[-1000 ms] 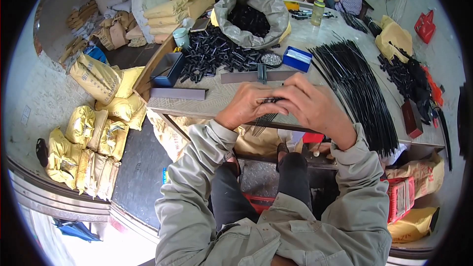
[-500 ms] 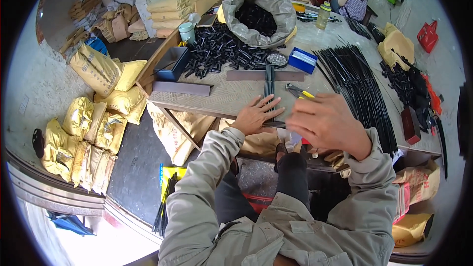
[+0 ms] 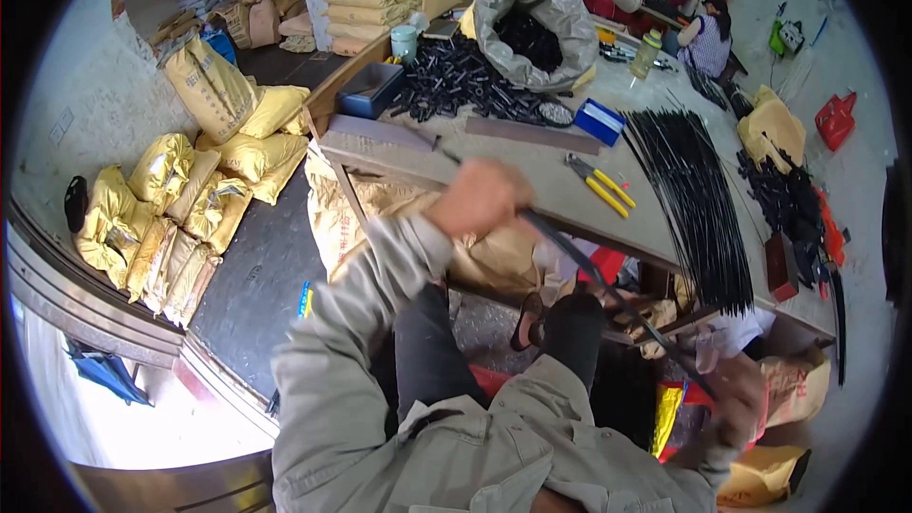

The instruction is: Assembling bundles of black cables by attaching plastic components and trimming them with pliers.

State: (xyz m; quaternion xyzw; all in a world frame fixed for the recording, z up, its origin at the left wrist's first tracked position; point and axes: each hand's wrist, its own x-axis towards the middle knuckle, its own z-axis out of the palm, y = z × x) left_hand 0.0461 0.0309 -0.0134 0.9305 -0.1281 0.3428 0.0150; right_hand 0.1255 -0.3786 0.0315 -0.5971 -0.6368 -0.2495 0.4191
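My left hand (image 3: 484, 198), blurred but fisted, grips a bundle of thin black rods (image 3: 594, 271) at the table's front edge. A short stretch of the bundle shows beyond the fist over the table. The rest slants down to the right, past my knee. At its lower end is my right hand (image 3: 736, 404), low beside my right hip and too smeared for its fingers to show. Pliers with yellow handles (image 3: 603, 188) lie on the table right of my left hand. Further right, many long black rods (image 3: 693, 209) are spread out, reaching over the front edge.
Black tubular pieces (image 3: 451, 81) are heaped on the table by a grey sack (image 3: 489, 24). Near them are a blue box (image 3: 599, 121), a dark bin (image 3: 370, 90) and flat bars (image 3: 532, 135). Yellow bags (image 3: 271, 157) stack at left. Two people sit beyond the table.
My left hand has closed and lifted the rod bundle off the table. My right hand has swung down and right, away from the pliers. The whole view has shifted.
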